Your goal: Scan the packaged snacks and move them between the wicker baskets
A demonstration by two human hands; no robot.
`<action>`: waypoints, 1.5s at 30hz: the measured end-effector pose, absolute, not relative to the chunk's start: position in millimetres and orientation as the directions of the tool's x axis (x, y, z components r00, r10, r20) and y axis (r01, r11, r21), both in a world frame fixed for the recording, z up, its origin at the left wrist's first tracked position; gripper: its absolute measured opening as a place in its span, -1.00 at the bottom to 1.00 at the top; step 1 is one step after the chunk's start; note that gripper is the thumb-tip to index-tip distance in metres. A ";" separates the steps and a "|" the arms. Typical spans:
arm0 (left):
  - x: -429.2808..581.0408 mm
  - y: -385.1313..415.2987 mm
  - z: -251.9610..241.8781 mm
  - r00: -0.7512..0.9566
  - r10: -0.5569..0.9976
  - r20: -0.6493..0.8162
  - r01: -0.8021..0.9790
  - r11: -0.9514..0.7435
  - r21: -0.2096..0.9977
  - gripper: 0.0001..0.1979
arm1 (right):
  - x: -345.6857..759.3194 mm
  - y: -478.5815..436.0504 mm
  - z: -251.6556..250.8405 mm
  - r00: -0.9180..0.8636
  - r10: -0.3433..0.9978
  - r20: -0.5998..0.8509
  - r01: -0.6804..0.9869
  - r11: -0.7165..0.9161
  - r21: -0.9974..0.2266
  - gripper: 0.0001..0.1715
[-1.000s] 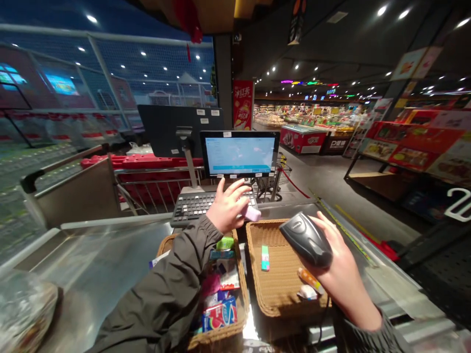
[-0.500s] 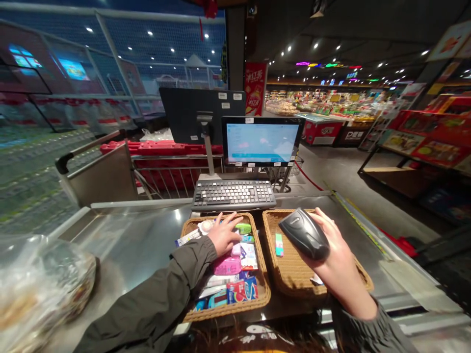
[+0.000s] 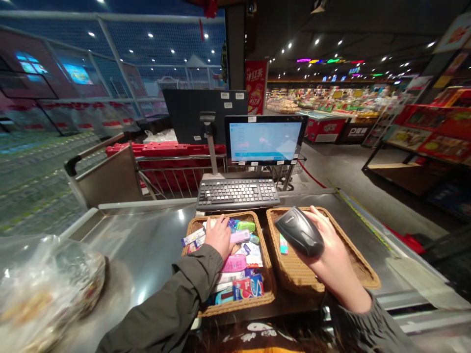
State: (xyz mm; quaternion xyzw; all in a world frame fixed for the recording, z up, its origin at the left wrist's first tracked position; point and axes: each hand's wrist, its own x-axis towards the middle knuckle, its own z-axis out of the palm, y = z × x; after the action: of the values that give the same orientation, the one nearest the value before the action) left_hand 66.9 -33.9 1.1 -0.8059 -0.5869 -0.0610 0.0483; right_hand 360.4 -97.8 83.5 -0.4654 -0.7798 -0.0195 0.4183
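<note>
My left hand (image 3: 219, 239) reaches into the left wicker basket (image 3: 271, 279), its fingers bent down among small packaged goods. What lies under the fingers is hidden. Beside the thumb is a pale lilac pack (image 3: 240, 236); a pink pack (image 3: 234, 263) and a red-and-blue packet (image 3: 248, 287) lie closer to me. My right hand (image 3: 329, 245) is wrapped round a black barcode scanner (image 3: 300, 231), held over the right wicker basket (image 3: 294, 282). In that basket, a small green-and-pink item (image 3: 283, 244) shows partly behind the scanner.
Behind the baskets stand a black keyboard (image 3: 239, 192) and a lit screen (image 3: 265, 142). A second monitor (image 3: 191, 115) faces away. Clear plastic bags (image 3: 40, 289) sit at left on the metal counter (image 3: 147, 245). Shelves of red boxes (image 3: 441, 132) stand at right.
My left hand has drawn its spread fingers in and covers a white round item that showed before. The lilac pack shows more fully. My right hand keeps the scanner over the right basket.
</note>
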 end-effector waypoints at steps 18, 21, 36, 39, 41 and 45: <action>58.4 2.9 107.2 0.511 0.555 0.656 0.769 -0.637 -0.059 -0.75 | 375.3 -93.8 97.1 -0.220 0.676 0.703 0.780 0.555 -0.289 -0.55; 58.9 9.5 141.1 0.457 0.509 0.730 0.766 -0.642 -0.032 -0.73 | 376.0 -91.7 110.4 -0.218 0.640 0.737 0.779 0.569 -0.264 -0.55; 53.5 20.5 183.0 0.421 0.439 0.794 0.778 -0.625 -0.066 -0.70 | 370.3 -105.0 130.6 -0.296 0.601 0.743 0.764 0.616 -0.194 -0.53; 50.1 18.9 183.5 0.410 0.442 0.798 0.784 -0.618 -0.060 -0.70 | 367.7 -107.4 131.5 -0.294 0.602 0.742 0.754 0.624 -0.208 -0.52; 48.2 17.3 183.8 0.404 0.452 0.795 0.790 -0.611 -0.055 -0.70 | 366.0 -108.8 131.9 -0.293 0.596 0.747 0.746 0.631 -0.211 -0.53; 43.5 13.9 182.3 0.395 0.471 0.789 0.800 -0.598 -0.043 -0.69 | 363.9 -110.0 130.1 -0.303 0.584 0.753 0.731 0.650 -0.210 -0.59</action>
State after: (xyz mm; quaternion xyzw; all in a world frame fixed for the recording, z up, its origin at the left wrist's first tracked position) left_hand 43.5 13.9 182.3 -0.8071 -0.3937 -0.3844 0.2143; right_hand 363.9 -110.0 130.1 -0.4095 -0.8027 -0.0863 0.4249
